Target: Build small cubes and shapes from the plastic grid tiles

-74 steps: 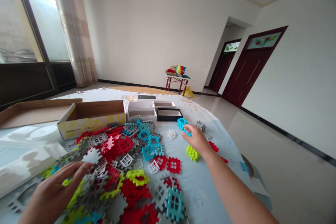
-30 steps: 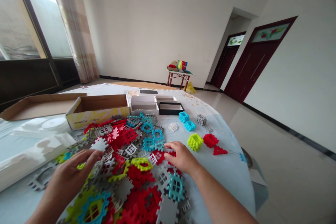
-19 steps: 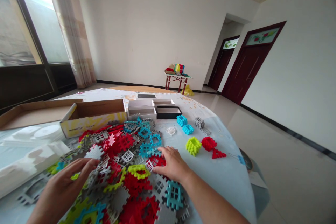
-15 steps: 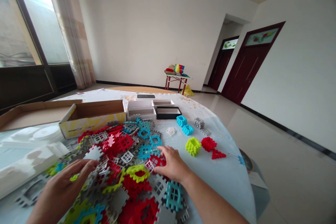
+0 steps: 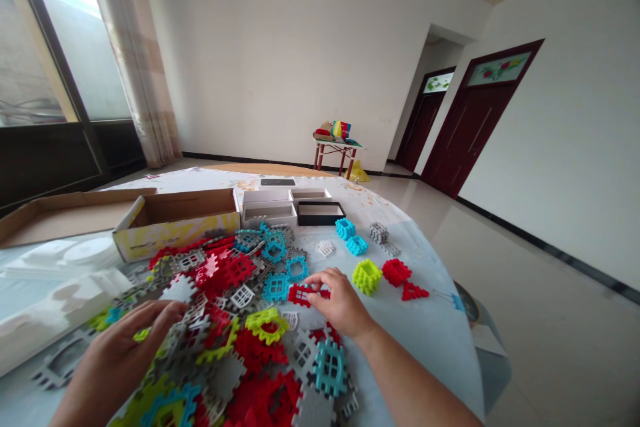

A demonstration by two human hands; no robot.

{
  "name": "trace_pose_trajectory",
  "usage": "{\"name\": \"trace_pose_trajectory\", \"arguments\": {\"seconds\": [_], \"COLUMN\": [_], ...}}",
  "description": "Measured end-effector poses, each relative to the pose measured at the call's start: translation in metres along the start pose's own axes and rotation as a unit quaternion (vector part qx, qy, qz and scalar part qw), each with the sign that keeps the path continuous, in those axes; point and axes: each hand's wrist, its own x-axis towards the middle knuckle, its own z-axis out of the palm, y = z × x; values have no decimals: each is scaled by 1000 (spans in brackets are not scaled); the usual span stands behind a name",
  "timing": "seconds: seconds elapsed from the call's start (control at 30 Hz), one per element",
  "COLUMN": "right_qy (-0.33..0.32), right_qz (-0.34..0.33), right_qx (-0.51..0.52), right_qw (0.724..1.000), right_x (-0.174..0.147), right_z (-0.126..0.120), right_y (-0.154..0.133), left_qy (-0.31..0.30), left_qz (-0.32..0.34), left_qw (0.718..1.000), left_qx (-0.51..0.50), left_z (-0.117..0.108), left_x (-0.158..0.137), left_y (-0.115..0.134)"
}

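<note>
The right hand [image 5: 341, 303] pinches a flat red plastic tile with toothed edges and a window-grid cutout [image 5: 303, 293], thumb and fingertips closed on its right edge so that it sits lifted just above the heap. The left hand [image 5: 123, 353] lies palm down, fingers spread and relaxed, on the grey and yellow-green tiles at the near left of the pile; it grips nothing that I can see.

The red tile looks light and stiff, a thin moulded piece that should not bend under a pinch (though the teeth along its rim are likely to snag on neighbours when it is drawn out). Its smooth faces seem a little slippery, so the toothed rim or the bars of the grid give the surer hold.

Around the hands spreads a loose pile of interlocking tiles in red, grey, blue and yellow-green [image 5: 240, 320], covering the pale blue tabletop [image 5: 430, 340]. Beyond the right hand stand small assembled cubes: a yellow-green one [image 5: 367, 276], a red one [image 5: 397, 271] and two blue ones [image 5: 350, 235]. An open cardboard box [image 5: 175, 220] stands further back.
</note>
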Motion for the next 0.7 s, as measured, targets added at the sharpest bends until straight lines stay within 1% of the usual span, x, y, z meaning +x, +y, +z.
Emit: {"name": "trace_pose_trajectory", "arguments": {"seconds": [0.13,0.27,0.37,0.47,0.57,0.63,0.7], "right_qy": [29,15,8,13,25,38,45], "right_qz": [-4,-8,-4,-4,-18,-32,-49], "right_qx": [21,31,35,36,16,0,-11], "right_qw": [999,999,999,999,999,999,998], "right_x": [0,-1,-2,-2,-2,-2,-3], "right_z": [-2,-6,-9,-10,-10,-12,-15], "right_y": [4,6,6,7,6,3,1], "left_qy": [-1,3,1,-6,-6,-4,17], "left_qz": [-6,8,13,9,6,13,35], "left_qw": [1000,1000,1000,1000,999,999,997], "left_qx": [5,12,15,24,33,38,62], "left_z": [-2,-3,-3,-2,0,3,8], "left_x": [-1,-2,-3,-3,-1,1,4], "left_y": [7,13,12,8,-1,-10,-21]}}
